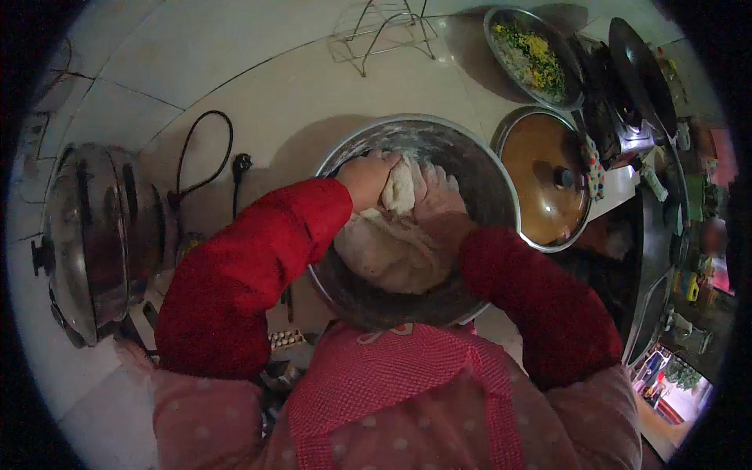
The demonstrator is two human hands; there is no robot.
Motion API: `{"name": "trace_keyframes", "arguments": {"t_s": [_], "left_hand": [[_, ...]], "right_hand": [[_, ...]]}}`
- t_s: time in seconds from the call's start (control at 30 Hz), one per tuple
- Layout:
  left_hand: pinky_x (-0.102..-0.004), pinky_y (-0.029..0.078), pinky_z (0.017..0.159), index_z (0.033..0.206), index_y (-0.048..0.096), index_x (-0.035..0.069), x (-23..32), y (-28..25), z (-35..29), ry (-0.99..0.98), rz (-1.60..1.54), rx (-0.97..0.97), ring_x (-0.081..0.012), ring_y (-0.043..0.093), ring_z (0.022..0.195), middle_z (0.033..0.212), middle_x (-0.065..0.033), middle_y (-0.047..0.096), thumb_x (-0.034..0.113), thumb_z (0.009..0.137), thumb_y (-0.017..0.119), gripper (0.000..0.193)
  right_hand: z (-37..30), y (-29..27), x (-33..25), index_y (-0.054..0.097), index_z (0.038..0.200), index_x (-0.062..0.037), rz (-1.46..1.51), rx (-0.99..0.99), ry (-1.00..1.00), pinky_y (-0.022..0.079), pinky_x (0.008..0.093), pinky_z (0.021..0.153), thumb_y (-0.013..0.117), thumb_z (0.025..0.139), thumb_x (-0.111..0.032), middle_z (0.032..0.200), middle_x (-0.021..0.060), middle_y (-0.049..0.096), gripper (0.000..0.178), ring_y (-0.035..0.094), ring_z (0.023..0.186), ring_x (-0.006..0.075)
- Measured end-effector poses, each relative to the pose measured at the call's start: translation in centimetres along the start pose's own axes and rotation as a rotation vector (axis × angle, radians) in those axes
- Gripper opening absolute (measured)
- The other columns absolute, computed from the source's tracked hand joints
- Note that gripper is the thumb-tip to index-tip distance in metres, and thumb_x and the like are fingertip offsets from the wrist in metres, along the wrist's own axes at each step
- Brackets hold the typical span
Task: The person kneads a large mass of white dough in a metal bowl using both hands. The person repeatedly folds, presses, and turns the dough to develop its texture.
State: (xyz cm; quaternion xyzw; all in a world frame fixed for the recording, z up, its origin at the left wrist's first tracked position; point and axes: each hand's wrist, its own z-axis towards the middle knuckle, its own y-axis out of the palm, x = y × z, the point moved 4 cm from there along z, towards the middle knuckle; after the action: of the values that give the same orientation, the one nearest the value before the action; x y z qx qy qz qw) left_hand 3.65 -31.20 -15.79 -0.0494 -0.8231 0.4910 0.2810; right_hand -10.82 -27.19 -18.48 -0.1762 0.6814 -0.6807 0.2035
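A large pale lump of dough lies in a deep metal bowl in front of me. My left hand grips the dough's far left part, with its fingers curled over. Beside it, my right hand presses on the far right part, its fingers bent over the dough's edge. A raised fold of dough stands between the two hands. Flour or dough smears whiten the bowl's far inner wall. Red sleeves cover both forearms.
To the right of the bowl lies a round glass lid with a dark knob. Behind it stands a basin of chopped yellow and green food. A wire rack is at the back. An electric pan and black cord are left.
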Motion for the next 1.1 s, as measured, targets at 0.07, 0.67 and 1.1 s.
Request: {"name": "trace_keyframes", "arguments": {"t_s": [0.07, 0.67, 1.1], "left_hand": [[-0.0441, 0.048, 0.085, 0.133, 0.036, 0.004, 0.0, -0.6, 0.4, -0.013, -0.008, -0.076, -0.0407, 0.057, 0.1, 0.115, -0.0251, 0.052, 0.031, 0.06, 0.082, 0.091], [-0.0702, 0.009, 0.101, 0.145, 0.018, 0.005, 8.9, 7.0, -12.6, -0.013, -0.031, 0.3, -0.0562, 0.008, 0.133, 0.148, -0.028, 0.009, 0.061, 0.056, 0.076, 0.12], [-0.058, 0.04, 0.089, 0.131, 0.042, 0.012, 3.1, 2.3, -2.1, -0.185, 0.078, 0.257, -0.039, 0.046, 0.115, 0.117, -0.0169, 0.052, 0.04, 0.073, 0.064, 0.068]], "right_hand": [[1.2, 0.9, 1.7, 0.031, 0.138, 0.0004, 0.156, -0.089, 0.0, 0.041, 0.0462, 0.088, 0.063, 0.078, -0.045, 0.128, 0.023, 0.042, 0.081, 0.045, 0.114, 0.0365], [-10.3, -4.2, -4.6, 0.032, 0.14, -0.0079, 0.052, -0.002, -0.071, 0.019, 0.0748, 0.094, 0.063, 0.072, -0.051, 0.141, 0.0249, 0.032, 0.086, 0.028, 0.13, 0.0455], [-0.2, 0.6, -0.5, 0.045, 0.131, -0.0105, -0.187, 0.05, 0.074, 0.045, 0.051, 0.083, 0.051, 0.085, -0.032, 0.119, 0.0144, 0.053, 0.052, 0.053, 0.107, 0.0289]]}}
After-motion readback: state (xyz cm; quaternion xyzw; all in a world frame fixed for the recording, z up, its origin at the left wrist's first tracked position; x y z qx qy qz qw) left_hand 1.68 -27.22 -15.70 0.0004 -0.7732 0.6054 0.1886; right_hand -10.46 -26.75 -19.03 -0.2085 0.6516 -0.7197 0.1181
